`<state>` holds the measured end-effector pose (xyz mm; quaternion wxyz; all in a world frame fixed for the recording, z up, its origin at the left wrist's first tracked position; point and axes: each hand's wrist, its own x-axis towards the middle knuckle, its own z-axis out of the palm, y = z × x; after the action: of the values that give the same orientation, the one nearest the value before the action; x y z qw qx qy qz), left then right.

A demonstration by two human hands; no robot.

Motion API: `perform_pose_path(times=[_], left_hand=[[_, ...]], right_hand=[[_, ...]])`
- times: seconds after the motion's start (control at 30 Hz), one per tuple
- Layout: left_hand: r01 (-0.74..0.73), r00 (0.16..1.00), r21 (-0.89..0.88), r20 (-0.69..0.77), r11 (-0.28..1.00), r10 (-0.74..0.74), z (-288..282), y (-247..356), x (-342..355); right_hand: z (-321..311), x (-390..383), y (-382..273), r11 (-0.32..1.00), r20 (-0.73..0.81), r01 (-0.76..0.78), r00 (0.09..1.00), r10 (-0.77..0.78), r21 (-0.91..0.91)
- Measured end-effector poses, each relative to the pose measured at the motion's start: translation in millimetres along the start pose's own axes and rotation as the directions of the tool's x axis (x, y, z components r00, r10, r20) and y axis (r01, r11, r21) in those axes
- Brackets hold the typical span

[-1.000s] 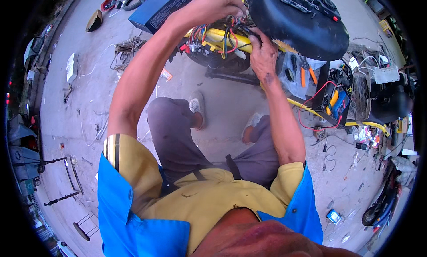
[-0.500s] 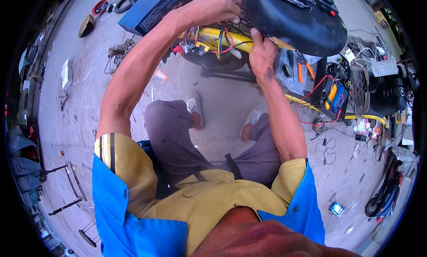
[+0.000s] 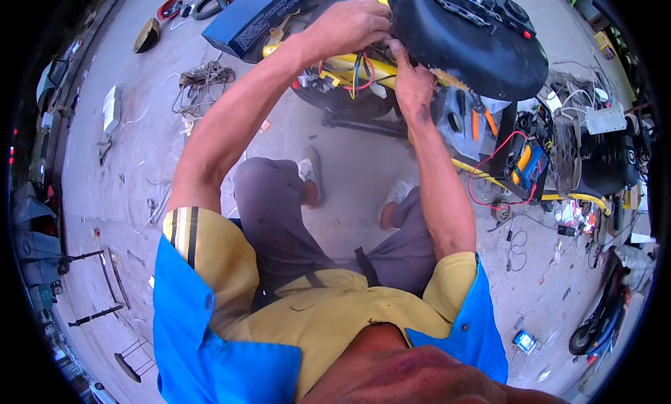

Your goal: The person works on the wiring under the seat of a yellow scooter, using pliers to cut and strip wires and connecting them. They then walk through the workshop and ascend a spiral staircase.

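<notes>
My left hand [image 3: 354,31] has curled fingers at the left edge of a black moulded seat-like part [image 3: 468,44], among wires; what they grip is hidden. Just to its lower right, my right hand [image 3: 414,88] has its thumb raised and other fingers bent out of sight at the same part's underside, holding something I cannot make out. Beneath both hands runs a yellow tube frame [image 3: 342,67] with coloured wires and yellow connectors [image 3: 330,79]. A dark blue box [image 3: 244,21] lies behind my left forearm. The black part has a torn yellowish patch along its lower edge.
Right: orange-handled tool [image 3: 476,124], blue-yellow device with red leads [image 3: 529,168], white power strip [image 3: 605,119], parked scooter [image 3: 597,320]. Left: tangled cables [image 3: 203,89], white block [image 3: 111,109], red bowl [image 3: 169,9], cart [image 3: 38,257]. Cords and debris lie on the concrete floor [image 3: 133,194].
Since a second ago, my left hand has moved down, closer to my right hand's raised thumb, covering some wires. The whole view has shifted slightly between frames.
</notes>
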<state>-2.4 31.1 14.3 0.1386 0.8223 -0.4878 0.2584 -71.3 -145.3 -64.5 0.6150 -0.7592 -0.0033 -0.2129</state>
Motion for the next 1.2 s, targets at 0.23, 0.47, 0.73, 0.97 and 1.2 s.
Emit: perform_pose_path(times=[0.23,0.47,0.73,0.97,1.2], left_hand=[[0.412,0.911,-0.044,-0.005,0.91,-0.413,-39.9,-14.3,-21.4],[0.362,0.931,0.113,-0.093,0.925,-0.353,-19.5,6.4,-34.3],[0.297,0.955,0.258,-0.074,0.919,-0.288,-5.1,0.5,-26.4],[0.195,0.972,0.213,-0.169,0.957,-0.161,-0.3,6.9,-31.6],[0.223,0.969,0.251,-0.163,0.942,-0.185,16.7,-6.4,-44.2]], right_hand=[[3.2,3.9,11.3,0.993,-0.117,0.06,0.991,-0.072,-0.105],[9.7,-1.1,6.8,0.984,-0.182,0.166,0.967,-0.176,-0.068],[15.1,0.6,2.1,0.99,-0.157,0.14,0.978,-0.137,0.008],[21.6,7.8,21.5,0.987,-0.197,0.145,0.968,-0.156,-0.072],[20.1,8.1,20.5,0.989,-0.103,0.108,0.988,-0.118,-0.096]])
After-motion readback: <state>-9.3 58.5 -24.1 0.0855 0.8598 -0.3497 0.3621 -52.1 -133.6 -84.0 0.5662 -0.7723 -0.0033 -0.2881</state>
